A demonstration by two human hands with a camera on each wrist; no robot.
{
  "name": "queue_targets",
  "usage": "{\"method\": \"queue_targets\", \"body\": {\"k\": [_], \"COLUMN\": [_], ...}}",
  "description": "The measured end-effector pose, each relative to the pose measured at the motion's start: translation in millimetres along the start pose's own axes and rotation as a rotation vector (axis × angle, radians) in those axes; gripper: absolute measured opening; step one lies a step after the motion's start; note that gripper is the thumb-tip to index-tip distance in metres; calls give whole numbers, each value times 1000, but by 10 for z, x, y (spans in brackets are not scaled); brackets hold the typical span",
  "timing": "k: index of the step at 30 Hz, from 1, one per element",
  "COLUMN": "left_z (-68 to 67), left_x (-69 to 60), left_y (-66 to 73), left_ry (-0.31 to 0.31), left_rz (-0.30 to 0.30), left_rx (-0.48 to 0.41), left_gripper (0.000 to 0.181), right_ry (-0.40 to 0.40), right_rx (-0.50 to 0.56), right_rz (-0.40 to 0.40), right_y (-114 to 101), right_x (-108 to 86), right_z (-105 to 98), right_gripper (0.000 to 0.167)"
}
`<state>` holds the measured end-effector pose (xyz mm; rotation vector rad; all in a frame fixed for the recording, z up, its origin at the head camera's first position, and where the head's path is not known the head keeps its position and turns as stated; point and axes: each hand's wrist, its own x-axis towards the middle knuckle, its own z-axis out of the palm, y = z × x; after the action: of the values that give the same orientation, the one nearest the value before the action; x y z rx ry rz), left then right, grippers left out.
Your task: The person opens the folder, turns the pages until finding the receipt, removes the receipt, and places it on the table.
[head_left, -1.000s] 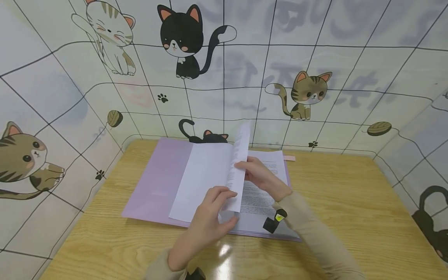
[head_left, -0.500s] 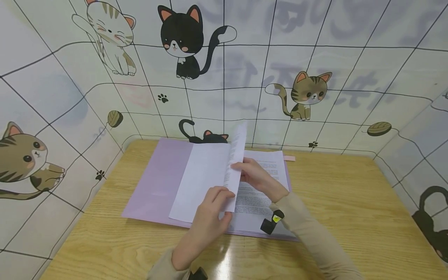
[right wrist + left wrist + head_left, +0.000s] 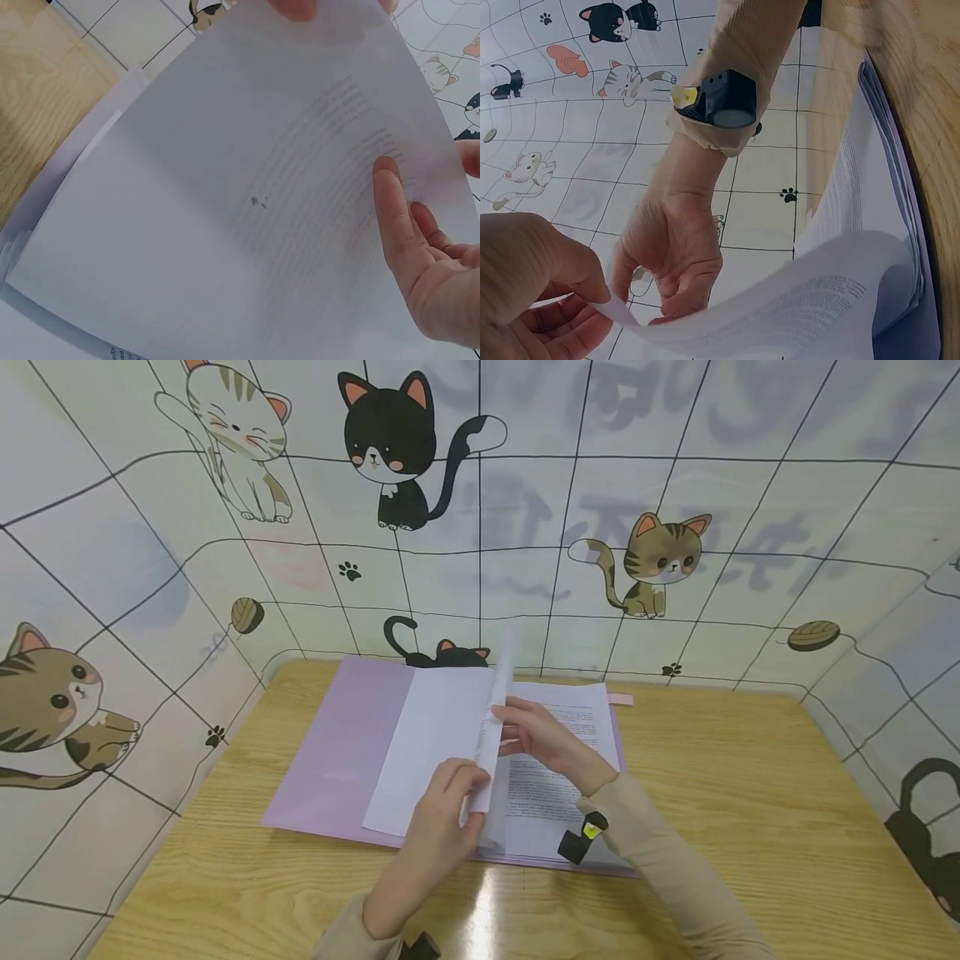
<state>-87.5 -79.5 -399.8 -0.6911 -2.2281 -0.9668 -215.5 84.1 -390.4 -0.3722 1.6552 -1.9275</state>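
A purple folder lies spread on the table, with white printed pages inside. One sheet of paper stands raised and curved near the folder's middle. The left hand pinches its near lower edge between thumb and fingers; the left wrist view shows this left hand close up. Farther up the same edge, the right hand holds the sheet, thumb in front and other fingers behind. In the right wrist view, a finger of the right hand lies against the sheet's back. A printed page rests flat beneath the right hand.
The light wooden table extends on both sides of the folder. Behind it stands a wall covering with cat drawings. A pink tab sticks out at the folder's right. Each wrist carries a small black device.
The raised sheet has swung left and now appears narrower. The left thumb has closed in on its lower edge. The right hand has shifted slightly left, and a pale leaf now shows behind the sheet.
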Motion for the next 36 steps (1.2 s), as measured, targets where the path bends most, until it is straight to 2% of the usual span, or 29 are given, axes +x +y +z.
{"method": "queue_targets", "body": {"k": [4,11,16,24,31,36], "left_z": [-16,-95,-174,-279,-344,-370], "left_x": [-26,-77,-122,-244,-369,-456], "left_y": [-43,-134,-228,-431,-610,-735], "left_ry": [8,21,45,62,53,30], "left_rz": [-15,-73,-89,-102,-158,-173], "left_rx": [3,37,59,85,121,154], "left_gripper": [52,56,56,52,59,49], "right_ry": [-20,-21,-24,-21,45,87], "right_rx": [12,9,-13,-8,-34,-54], "right_rz": [-4,-11,-20,-26,8,18], "right_y": [9,29,46,103,167,221], "right_x": [3,6,-13,-32,-39,-35], "right_z": [0,-30,-84,-208,-337,-458], "right_gripper": [17,21,27,16,14,14]}}
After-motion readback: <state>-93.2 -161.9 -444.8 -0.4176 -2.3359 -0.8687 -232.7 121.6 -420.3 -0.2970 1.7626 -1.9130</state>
